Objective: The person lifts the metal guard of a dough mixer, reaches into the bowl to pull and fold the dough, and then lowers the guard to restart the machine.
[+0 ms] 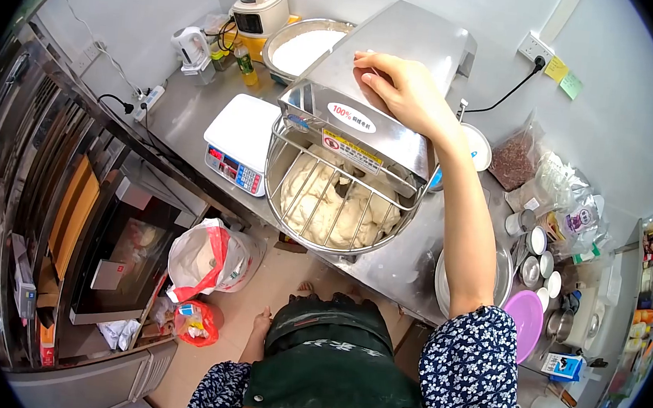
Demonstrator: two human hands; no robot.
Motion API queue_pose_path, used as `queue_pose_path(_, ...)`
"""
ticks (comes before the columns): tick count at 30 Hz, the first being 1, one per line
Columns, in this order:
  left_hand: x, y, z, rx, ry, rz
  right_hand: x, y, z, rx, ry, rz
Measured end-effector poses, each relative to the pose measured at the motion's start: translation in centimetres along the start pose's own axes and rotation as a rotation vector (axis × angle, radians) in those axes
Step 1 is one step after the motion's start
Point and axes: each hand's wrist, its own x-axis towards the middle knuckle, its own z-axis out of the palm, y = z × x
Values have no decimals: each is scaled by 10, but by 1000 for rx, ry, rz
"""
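Note:
My right hand (402, 94) rests on top of the steel dough mixer (403, 40), its fingers stretched over the metal housing and holding nothing. Below the housing, pale dough (326, 204) lies in the mixer bowl behind a wire guard (310, 168). The dough is lumpy, with a dark gap near its middle. My left hand (263, 321) hangs low beside the dark green apron (328, 360), away from the counter. It looks loose and slightly open, with nothing visible in it.
A white digital scale (241, 130) and a bowl of white flour (307, 51) stand left of the mixer. A steel bowl (502, 278), a purple basin (523, 322) and bagged ingredients (516, 154) sit to the right. An open sack (209, 260) stands on the floor.

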Motion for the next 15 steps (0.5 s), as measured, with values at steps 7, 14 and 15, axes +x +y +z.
queue_pose_path(7,-3,5,0,-12,7,-13,0,1,0,-3,7,-3)
queue_pose_path(14,-7,12,0,-25,1,-26,1,2,0,-6,-11,10)
queue_pose_path(15,-5,11,-1,-22,-1,-23,0,1,-1,-9,-33,27)
